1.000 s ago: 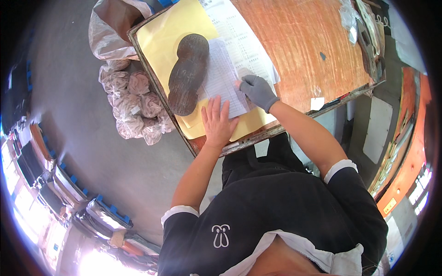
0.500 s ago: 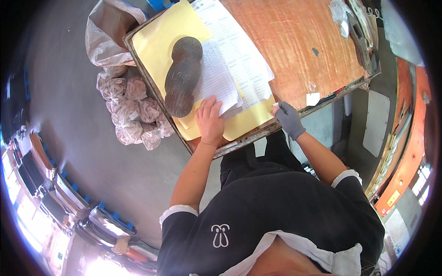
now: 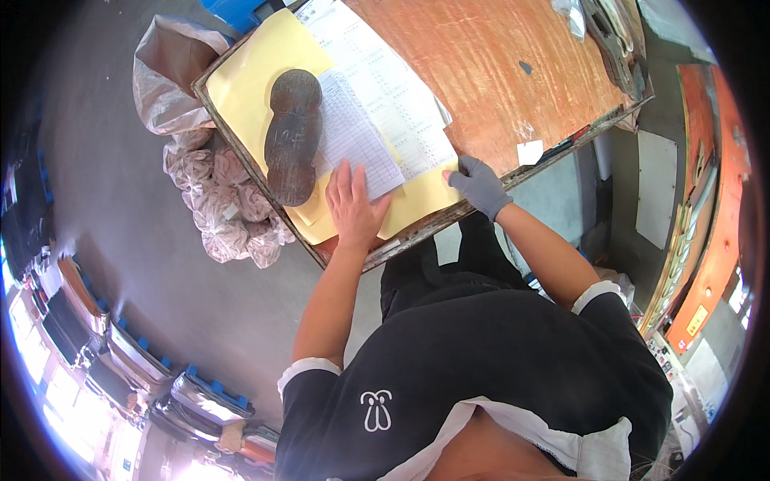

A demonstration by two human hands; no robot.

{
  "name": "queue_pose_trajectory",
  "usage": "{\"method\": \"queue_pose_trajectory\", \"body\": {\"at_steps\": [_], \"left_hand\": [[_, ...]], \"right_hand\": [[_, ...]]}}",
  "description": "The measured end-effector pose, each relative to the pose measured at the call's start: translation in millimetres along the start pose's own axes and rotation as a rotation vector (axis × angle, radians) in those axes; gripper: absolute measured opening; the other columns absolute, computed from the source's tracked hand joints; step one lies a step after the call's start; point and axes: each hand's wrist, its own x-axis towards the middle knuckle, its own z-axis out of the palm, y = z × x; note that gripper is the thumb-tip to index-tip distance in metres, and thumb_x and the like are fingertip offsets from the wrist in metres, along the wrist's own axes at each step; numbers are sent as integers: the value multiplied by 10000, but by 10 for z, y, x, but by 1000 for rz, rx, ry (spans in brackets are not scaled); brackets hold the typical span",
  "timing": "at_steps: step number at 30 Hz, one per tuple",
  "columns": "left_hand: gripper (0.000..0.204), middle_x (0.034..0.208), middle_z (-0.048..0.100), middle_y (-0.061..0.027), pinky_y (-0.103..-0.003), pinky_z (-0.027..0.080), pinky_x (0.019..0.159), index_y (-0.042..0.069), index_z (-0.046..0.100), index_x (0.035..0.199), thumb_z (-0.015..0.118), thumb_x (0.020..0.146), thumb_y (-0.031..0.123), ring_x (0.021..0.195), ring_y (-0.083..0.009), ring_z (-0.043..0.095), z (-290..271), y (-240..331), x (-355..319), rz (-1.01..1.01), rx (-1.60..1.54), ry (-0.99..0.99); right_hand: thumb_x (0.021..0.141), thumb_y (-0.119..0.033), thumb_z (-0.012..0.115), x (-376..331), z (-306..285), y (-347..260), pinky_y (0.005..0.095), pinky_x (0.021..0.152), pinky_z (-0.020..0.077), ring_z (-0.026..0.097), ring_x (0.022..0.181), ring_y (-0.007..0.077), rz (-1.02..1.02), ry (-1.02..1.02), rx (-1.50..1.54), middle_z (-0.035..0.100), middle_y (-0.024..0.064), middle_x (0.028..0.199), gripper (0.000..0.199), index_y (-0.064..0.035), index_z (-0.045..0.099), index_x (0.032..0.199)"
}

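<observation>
My left hand is bare and lies with fingers spread, fingertips on the lower end of a small printed sheet with a grid. That sheet rests over larger white printed sheets and yellow sheets on the table. My right hand wears a grey glove with bare fingertips. It is closed at the right corner of the lower yellow sheet, near the table's front edge. Left of the grid sheet lies a dark, flat, lobed piece on the yellow paper.
The wooden table has a raised edge. A white tag sits at its front edge, and folded dark material at its far right. Left of the table stand an open woven sack and several tied plastic bags on the floor.
The table and papers have shifted left and slightly up in view. My right hand has moved from beside the yellow sheet onto its corner. My left fingers have spread on the paper.
</observation>
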Motion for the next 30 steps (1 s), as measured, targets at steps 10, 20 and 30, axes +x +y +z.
{"method": "queue_pose_trajectory", "body": {"at_steps": [10,20,30], "left_hand": [[713,1322,437,-129,-449,349,913,95,471,1244,768,616,257,1134,-323,443,8,49,85,-63,199,-2],[723,1350,403,-124,-532,327,937,106,478,1242,782,602,247,1183,-344,404,-37,-10,155,27,222,-14],[442,1346,425,-80,-640,272,983,126,530,1150,656,729,167,1267,-348,371,-7,372,578,244,239,-155]], "right_hand": [[851,-269,583,281,16,-131,337,747,458,619,807,243,-70,75,136,646,177,860,314,12,624,985],[861,-250,606,290,70,21,307,637,434,531,653,163,-113,97,271,562,118,694,241,-17,586,803],[873,-159,595,-73,18,-335,283,579,409,447,618,100,-376,111,164,488,49,635,211,-18,513,740]]}}
